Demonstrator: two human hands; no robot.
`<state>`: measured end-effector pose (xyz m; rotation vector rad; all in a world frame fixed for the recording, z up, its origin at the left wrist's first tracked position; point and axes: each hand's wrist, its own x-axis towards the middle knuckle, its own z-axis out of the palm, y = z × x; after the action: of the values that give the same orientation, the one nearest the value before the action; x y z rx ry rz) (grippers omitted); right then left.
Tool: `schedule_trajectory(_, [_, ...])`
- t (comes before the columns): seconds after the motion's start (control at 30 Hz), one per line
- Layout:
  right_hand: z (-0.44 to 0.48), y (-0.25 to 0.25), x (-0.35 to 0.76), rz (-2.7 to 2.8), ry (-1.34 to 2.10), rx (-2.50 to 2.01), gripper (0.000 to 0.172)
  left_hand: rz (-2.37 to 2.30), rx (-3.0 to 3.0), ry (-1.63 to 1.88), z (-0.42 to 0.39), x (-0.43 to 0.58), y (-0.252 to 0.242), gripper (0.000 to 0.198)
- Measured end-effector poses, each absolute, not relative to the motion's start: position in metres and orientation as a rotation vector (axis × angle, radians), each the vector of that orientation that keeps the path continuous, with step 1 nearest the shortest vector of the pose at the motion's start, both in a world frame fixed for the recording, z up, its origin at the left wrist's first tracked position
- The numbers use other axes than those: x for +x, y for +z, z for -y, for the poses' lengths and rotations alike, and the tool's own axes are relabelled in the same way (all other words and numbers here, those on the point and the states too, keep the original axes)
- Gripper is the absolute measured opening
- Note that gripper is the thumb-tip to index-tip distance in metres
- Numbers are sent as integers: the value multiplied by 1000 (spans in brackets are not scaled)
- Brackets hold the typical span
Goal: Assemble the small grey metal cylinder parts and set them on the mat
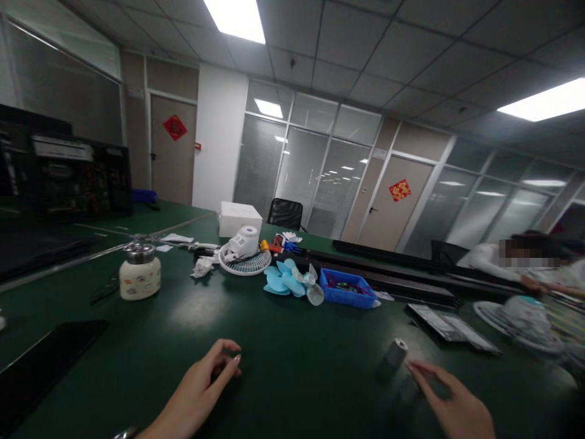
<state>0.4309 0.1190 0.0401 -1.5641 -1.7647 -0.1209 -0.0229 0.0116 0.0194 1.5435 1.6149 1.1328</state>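
On the green table point(292, 360), near its front edge, the left hand point(201, 390) rests with fingers curled, thumb and forefinger nearly meeting — whether they pinch anything I cannot tell. The right hand point(452, 402) lies open, fingers spread, just beside a small grey cylinder point(395, 352) — seemingly not touching it.

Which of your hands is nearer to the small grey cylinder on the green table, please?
Right. The right hand lies open just beside the small grey cylinder, slightly nearer the camera. The left hand rests far off to the cylinder's left.
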Motion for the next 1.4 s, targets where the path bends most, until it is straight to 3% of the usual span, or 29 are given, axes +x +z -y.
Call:
schedule_trajectory(0.13, [-123, 31, 440, 1762, 45, -1594, 41, -1668, 1544, 1104, -14, -22, 19, 43])
schedule_trajectory(1.4, [-115, 33, 430, 1832, -38, -1644, 50, -1657, 1598, 1012, -13, -27, 13, 36])
